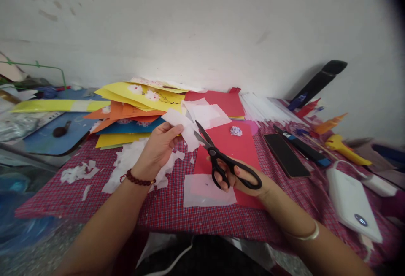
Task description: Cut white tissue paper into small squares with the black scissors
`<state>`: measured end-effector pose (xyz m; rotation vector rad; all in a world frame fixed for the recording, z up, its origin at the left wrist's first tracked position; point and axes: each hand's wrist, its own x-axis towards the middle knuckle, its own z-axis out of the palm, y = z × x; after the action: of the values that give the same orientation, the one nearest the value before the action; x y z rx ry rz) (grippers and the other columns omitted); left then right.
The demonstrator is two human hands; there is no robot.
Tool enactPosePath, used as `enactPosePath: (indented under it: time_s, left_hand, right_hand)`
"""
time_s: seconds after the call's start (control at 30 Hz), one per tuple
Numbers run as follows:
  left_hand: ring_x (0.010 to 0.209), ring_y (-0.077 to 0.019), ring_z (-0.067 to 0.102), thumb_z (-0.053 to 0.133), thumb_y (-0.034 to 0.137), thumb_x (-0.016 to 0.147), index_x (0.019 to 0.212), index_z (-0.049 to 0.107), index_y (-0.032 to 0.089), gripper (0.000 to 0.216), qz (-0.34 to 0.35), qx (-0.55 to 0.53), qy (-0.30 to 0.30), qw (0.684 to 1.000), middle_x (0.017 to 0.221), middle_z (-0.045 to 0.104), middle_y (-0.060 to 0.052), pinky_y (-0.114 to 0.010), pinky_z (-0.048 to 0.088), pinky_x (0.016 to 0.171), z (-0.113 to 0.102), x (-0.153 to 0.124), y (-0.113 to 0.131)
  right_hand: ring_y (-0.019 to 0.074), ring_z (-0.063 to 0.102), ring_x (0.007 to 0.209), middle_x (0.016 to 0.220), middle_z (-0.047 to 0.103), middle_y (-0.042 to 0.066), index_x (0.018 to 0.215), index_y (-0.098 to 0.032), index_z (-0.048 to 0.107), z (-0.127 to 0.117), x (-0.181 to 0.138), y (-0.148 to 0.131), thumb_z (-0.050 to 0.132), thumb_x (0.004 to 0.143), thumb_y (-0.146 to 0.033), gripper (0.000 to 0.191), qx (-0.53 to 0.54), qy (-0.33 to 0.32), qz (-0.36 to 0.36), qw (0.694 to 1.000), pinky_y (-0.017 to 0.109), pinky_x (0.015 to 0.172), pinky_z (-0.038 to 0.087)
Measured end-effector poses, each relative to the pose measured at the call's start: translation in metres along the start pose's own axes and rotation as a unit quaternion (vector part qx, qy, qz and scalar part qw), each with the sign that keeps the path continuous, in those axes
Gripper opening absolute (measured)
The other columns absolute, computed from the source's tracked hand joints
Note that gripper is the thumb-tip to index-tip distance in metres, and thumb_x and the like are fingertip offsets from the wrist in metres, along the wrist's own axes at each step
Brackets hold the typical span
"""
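Between thumb and fingers, my left hand (163, 141) pinches a piece of thin white paper (186, 134). My right hand (232, 174) has its fingers through the handles of black-handled scissors (212, 151). The blades are apart and point up and left, at the right edge of the white paper. Below them lies a sheet of red paper (247, 151) with a small speckled white flower-like ball (236, 131) on it. A square of thin white paper (199, 202) overlaps the red sheet near my right hand. Torn white paper scraps (118, 172) spread out under my left forearm.
Yellow and orange sheets (126, 109), some with white blossoms, are stacked at the back left. At right lie a black phone (286, 155), a white power bank (354, 204) and a yellow glue gun (348, 149). White sticks (265, 107) lie near the wall.
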<state>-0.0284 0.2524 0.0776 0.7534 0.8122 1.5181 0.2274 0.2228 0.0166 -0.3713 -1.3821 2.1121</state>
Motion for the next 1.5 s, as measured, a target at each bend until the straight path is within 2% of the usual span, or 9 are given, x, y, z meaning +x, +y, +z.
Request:
enactPosePath:
  time_s: [0.13,0.27,0.6,0.77,0.9,1.13,1.2,1.33,1.5]
  left_hand:
    - [0.053,-0.0085,0.060,0.090,0.019,0.065,0.070,0.072,0.017,0.019,-0.009,-0.013,-0.016,1.000,0.065,0.071,0.002,-0.021,0.052,0.052,0.002,-0.002,-0.001]
    - [0.061,-0.0094,0.065,0.091,0.019,0.064,0.074,0.074,0.016,0.020,-0.022,-0.010,-0.019,1.000,0.070,0.073,0.001,-0.021,0.055,0.060,0.003,-0.004,-0.002]
    - [0.064,-0.0116,0.066,0.091,0.022,0.065,0.077,0.076,0.016,0.020,-0.046,0.003,-0.066,0.997,0.070,0.073,-0.001,-0.024,0.056,0.063,0.008,-0.009,-0.012]
    - [0.066,-0.0129,0.067,0.091,0.023,0.065,0.067,0.072,0.016,0.021,-0.053,0.001,-0.045,0.998,0.069,0.071,0.000,-0.027,0.057,0.066,0.004,-0.007,-0.017]
    - [0.067,-0.0123,0.066,0.091,0.023,0.065,0.069,0.072,0.016,0.021,-0.055,-0.005,-0.042,0.998,0.070,0.071,0.000,-0.027,0.056,0.066,0.003,-0.006,-0.018]
    - [0.064,-0.0116,0.065,0.091,0.022,0.066,0.068,0.071,0.016,0.021,-0.052,-0.005,-0.054,0.997,0.070,0.072,0.000,-0.025,0.055,0.064,0.007,-0.010,-0.014]
    - [0.064,-0.0110,0.065,0.091,0.022,0.066,0.070,0.072,0.017,0.020,-0.050,-0.004,-0.055,0.997,0.070,0.072,0.000,-0.024,0.054,0.064,0.008,-0.010,-0.014]
    - [0.064,-0.0101,0.065,0.092,0.022,0.064,0.073,0.074,0.017,0.020,-0.049,-0.001,-0.046,0.998,0.072,0.073,0.000,-0.023,0.053,0.064,0.005,-0.008,-0.016]
    - [0.061,-0.0081,0.061,0.092,0.024,0.065,0.074,0.077,0.016,0.020,-0.057,0.027,-0.060,0.996,0.070,0.072,0.000,-0.020,0.050,0.060,0.003,-0.007,-0.020]
  right_hand:
    - [0.0127,0.054,0.068,0.092,0.059,0.004,0.140,-0.017,0.052,-0.002,-0.001,0.002,0.065,0.093,-0.060,0.065,0.009,-0.010,0.001,1.000,0.026,0.062,0.044]
    - [0.0123,0.055,0.069,0.093,0.060,0.005,0.138,-0.017,0.054,-0.001,-0.001,0.001,0.064,0.094,-0.059,0.061,0.013,-0.013,-0.010,1.000,0.025,0.062,0.044]
    - [0.0122,0.056,0.069,0.093,0.061,0.005,0.140,-0.019,0.054,0.001,0.001,0.001,0.067,0.092,-0.058,0.063,0.030,0.001,-0.009,0.999,0.024,0.061,0.044]
    - [0.0109,0.053,0.065,0.090,0.059,0.004,0.132,-0.019,0.059,0.005,0.001,-0.002,0.071,0.090,-0.055,0.057,0.048,0.019,-0.011,0.999,0.024,0.058,0.041]
    - [0.0104,0.051,0.063,0.087,0.059,0.003,0.129,-0.018,0.060,0.008,0.001,-0.004,0.073,0.088,-0.057,0.058,0.046,0.036,-0.008,0.998,0.024,0.055,0.040]
    - [0.0049,0.039,0.048,0.077,0.057,-0.001,0.107,-0.018,0.063,0.014,0.001,-0.011,0.071,0.093,-0.051,0.037,-0.001,0.065,-0.008,0.998,0.021,0.043,0.029]
    - [0.0062,0.044,0.052,0.080,0.057,0.000,0.109,-0.017,0.064,0.015,0.001,-0.011,0.070,0.092,-0.056,0.042,-0.017,0.054,-0.005,0.998,0.021,0.046,0.032]
    - [0.0113,0.053,0.067,0.092,0.059,0.003,0.126,-0.019,0.060,0.014,0.000,-0.008,0.070,0.086,-0.067,0.064,-0.001,0.025,0.011,1.000,0.025,0.061,0.042]
    - [0.0126,0.053,0.070,0.093,0.058,0.004,0.128,-0.019,0.060,0.010,0.000,-0.003,0.072,0.085,-0.066,0.065,0.044,0.010,0.029,0.999,0.027,0.065,0.043]
